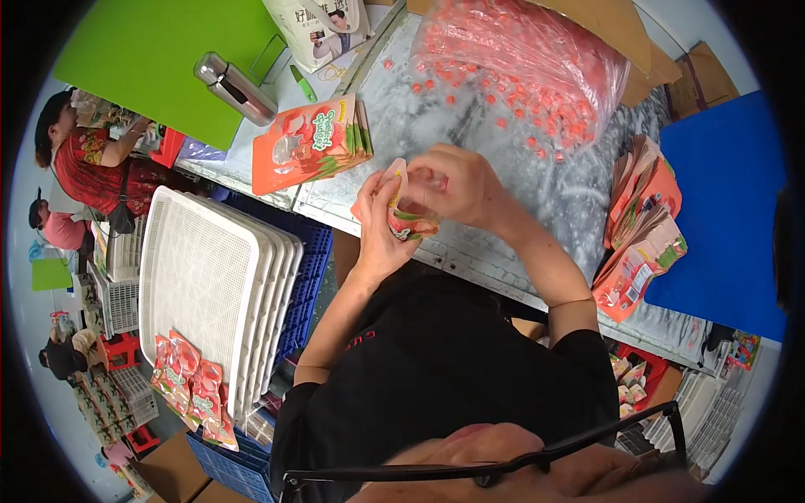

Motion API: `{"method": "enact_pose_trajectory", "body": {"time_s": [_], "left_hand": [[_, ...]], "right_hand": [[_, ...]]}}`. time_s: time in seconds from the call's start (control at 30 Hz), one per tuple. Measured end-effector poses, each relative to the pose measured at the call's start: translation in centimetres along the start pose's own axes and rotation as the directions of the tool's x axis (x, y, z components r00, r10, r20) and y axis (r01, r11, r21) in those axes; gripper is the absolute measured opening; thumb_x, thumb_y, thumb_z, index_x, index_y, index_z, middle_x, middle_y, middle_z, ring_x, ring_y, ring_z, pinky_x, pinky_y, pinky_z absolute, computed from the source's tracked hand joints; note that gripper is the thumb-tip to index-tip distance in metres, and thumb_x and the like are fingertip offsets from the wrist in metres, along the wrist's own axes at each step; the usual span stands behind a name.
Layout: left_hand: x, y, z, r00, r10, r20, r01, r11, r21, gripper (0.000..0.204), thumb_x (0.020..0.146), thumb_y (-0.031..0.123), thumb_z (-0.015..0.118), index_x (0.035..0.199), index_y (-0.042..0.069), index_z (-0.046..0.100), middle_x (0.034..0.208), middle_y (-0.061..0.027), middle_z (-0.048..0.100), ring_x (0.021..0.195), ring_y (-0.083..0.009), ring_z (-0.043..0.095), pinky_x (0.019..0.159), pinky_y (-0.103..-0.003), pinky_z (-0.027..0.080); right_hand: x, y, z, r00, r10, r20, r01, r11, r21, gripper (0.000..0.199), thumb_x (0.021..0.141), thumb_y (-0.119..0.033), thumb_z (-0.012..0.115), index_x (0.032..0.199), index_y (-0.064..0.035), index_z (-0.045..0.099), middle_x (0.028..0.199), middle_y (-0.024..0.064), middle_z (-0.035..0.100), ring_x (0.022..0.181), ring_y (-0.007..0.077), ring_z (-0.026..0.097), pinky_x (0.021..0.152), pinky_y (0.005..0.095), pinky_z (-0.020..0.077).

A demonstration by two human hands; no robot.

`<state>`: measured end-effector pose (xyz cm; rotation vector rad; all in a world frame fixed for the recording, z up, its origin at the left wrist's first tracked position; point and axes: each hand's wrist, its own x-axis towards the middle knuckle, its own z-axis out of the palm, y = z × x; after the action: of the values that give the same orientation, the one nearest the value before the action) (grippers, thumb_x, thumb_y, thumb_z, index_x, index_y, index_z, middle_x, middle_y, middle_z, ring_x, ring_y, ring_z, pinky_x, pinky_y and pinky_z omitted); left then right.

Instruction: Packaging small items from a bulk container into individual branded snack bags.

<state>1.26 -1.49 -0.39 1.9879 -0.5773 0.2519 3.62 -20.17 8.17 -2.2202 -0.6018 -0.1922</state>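
Observation:
My left hand (pixel 384 230) is closed around a red printed pouch (pixel 411 225), its top edge standing up between thumb and fingers. Over the pouch's mouth, my right hand (pixel 465 186) is curled with fingertips drawn together, and a bit of red shows at them, like a small red piece; the inside of the pouch is hidden. Beyond my hands, many small red pieces (pixel 501 123) lie loose on the grey tabletop, spilling from a large clear plastic bag (pixel 537 59). A fanned stack of flat red pouches (pixel 310 142) rests on the table to the left of my hands.
More pouch stacks (pixel 641 243) lie at the table's right, beside a blue board (pixel 725 210). A steel flask (pixel 235 88), a green-handled cutter (pixel 303 84) and a tote bag (pixel 323 33) stand back left. Stacked white trays (pixel 205 277) carry filled pouches (pixel 197 386). Other people work at far left.

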Motion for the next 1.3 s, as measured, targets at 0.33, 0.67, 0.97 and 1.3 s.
{"method": "enact_pose_trajectory", "body": {"time_s": [0.33, 0.67, 0.97, 1.3], "left_hand": [[1.0, 0.7, 1.9, 1.000, -0.002, -0.001, 0.002, 0.997, -0.072, 0.095, 0.057, 0.003, 0.085, 0.139, 0.008, 0.037, 0.139, -0.0228, 0.030, 0.131, -0.0427, 0.033, 0.107, -0.048, 0.035], [1.2, 1.3, 2.4, 0.998, -0.001, -0.066, -0.003, 0.998, -0.063, 0.088, 0.061, -0.001, 0.082, 0.137, 0.007, 0.038, 0.141, -0.0209, 0.030, 0.133, -0.0386, 0.034, 0.108, -0.046, 0.036], [-0.9, -0.7, 0.2, 0.973, -0.163, -0.163, 0.141, 0.980, -0.139, 0.087, 0.064, 0.002, 0.081, 0.138, 0.001, 0.036, 0.141, -0.0192, 0.035, 0.133, -0.0338, 0.037, 0.112, -0.043, 0.030], [-1.4, -0.3, 0.1, 0.972, -0.205, -0.118, 0.193, 0.975, -0.106, 0.083, 0.066, 0.002, 0.080, 0.137, -0.002, 0.037, 0.140, -0.0172, 0.036, 0.131, -0.0305, 0.039, 0.111, -0.040, 0.031]], "right_hand": [[-1.3, -0.7, 2.1, 0.921, 0.318, -0.226, -0.009, 0.597, 0.802, 0.031, 0.103, -0.025, 0.046, 0.107, 0.0007, 0.062, 0.106, 0.0053, 0.062, 0.097, 0.0104, 0.057, 0.085, 0.0267, 0.0464], [-1.7, 4.6, 0.1, 0.836, 0.099, -0.540, 0.215, 0.846, 0.488, 0.029, 0.101, -0.026, 0.049, 0.108, -0.0016, 0.063, 0.107, 0.0090, 0.064, 0.102, 0.0218, 0.060, 0.092, 0.0334, 0.0451], [-7.2, 25.5, -1.3, 0.735, 0.291, -0.613, -0.666, 0.481, -0.571, 0.059, 0.084, -0.057, 0.062, 0.133, -0.0239, 0.058, 0.144, 0.0067, 0.044, 0.134, 0.0324, 0.034, 0.112, 0.0540, 0.0196], [-8.8, 20.7, 3.8, 0.749, 0.558, -0.358, -0.337, 0.786, 0.519, 0.054, 0.100, -0.046, 0.040, 0.143, -0.0135, 0.047, 0.137, 0.0098, 0.055, 0.130, 0.0280, 0.044, 0.113, 0.0448, 0.0226]]}}
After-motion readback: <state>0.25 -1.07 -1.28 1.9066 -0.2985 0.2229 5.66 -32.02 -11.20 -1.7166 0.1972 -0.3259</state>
